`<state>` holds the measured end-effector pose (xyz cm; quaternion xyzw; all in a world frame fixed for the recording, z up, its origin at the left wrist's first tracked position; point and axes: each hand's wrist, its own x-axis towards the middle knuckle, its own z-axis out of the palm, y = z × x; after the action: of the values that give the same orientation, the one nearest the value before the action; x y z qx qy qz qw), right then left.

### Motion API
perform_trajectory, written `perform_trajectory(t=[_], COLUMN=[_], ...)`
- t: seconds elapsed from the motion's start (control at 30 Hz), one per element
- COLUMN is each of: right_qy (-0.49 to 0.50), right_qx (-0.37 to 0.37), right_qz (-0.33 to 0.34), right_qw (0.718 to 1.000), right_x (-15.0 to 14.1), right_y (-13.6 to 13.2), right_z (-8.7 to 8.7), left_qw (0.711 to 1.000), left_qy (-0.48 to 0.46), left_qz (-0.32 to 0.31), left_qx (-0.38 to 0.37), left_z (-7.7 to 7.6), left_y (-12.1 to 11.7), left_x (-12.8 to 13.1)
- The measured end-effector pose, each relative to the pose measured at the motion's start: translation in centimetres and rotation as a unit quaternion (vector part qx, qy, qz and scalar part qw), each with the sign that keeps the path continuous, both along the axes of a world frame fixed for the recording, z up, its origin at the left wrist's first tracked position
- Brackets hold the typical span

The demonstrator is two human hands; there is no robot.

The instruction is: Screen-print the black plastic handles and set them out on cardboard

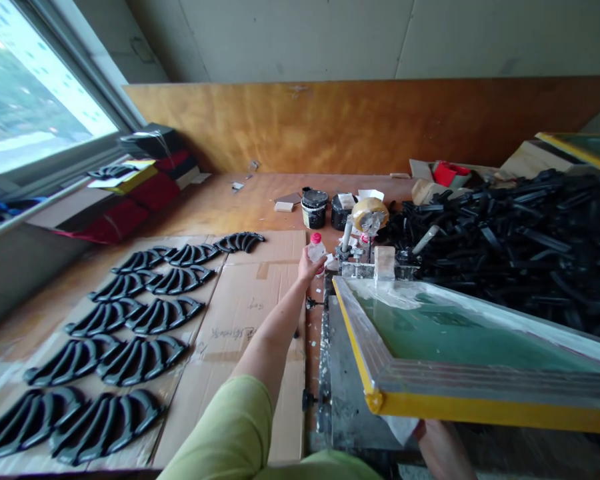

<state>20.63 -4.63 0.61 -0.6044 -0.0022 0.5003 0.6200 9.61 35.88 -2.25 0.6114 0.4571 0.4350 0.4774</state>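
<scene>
My left hand (308, 268) is wrapped round a small clear plastic bottle (317, 249) with a red cap, upright at the far end of the worktable. Low on the right, my right hand (441, 445) is under the raised edge of a screen printing frame (460, 400), its fingers closed on a white cloth or tissue (403, 427). The frame partly hides that hand. The frame has yellow-taped edges and green mesh, and is clamped at its back to a hinge mount (405, 269). Below it lies a dark grey base plate (350, 373).
Rows of black fan-shaped plastic parts (140, 360) lie on cardboard (250, 313) to the left. A large heap of black parts (520, 227) fills the right. Behind the bottle stand paint-stained tubs (315, 208) and a tape roll (370, 215). Bundled boxes (145, 190) sit by the window.
</scene>
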Motion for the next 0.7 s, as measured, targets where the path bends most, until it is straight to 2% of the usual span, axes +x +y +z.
perform_trajectory(t=[0.1, 0.2, 0.3, 0.37, 0.43, 0.5, 0.6, 0.7], right_qy=[-0.059, -0.123, -0.180, -0.224, -0.271, -0.316, -0.369, -0.408], right_qx=[-0.020, -0.027, -0.030, -0.035, -0.040, -0.046, -0.030, 0.020], right_qz=[-0.007, -0.008, 0.015, 0.033, 0.057, 0.091, 0.153, 0.204], right_qw=[0.998, 0.992, 0.983, 0.973, 0.960, 0.943, 0.916, 0.890], right_x=[0.2, 0.8, 1.4, 1.6, 1.6, 1.4, 1.0, 0.4], right_y=[0.1, 0.8, 1.9, 2.8, 3.8, 4.6, 5.3, 5.7], right_z=[-0.1, -0.3, -0.4, -0.3, 0.0, 0.3, 0.9, 1.5], left_qw=[0.998, 0.979, 0.939, 0.916, 0.907, 0.907, 0.915, 0.935], left_qy=[0.046, 0.158, 0.279, 0.335, 0.361, 0.368, 0.362, 0.330], left_qz=[0.010, 0.096, 0.197, 0.219, 0.209, 0.191, 0.159, 0.107], left_qx=[0.036, 0.085, 0.029, -0.024, -0.053, -0.068, -0.083, -0.081], left_z=[0.4, 0.2, -1.3, -2.2, -2.6, -2.2, -0.5, 1.6], left_y=[-1.5, -5.6, -11.6, -14.9, -16.9, -17.4, -17.6, -20.0], left_x=[-1.6, -5.5, -10.0, -11.9, -12.6, -12.6, -12.4, -12.9])
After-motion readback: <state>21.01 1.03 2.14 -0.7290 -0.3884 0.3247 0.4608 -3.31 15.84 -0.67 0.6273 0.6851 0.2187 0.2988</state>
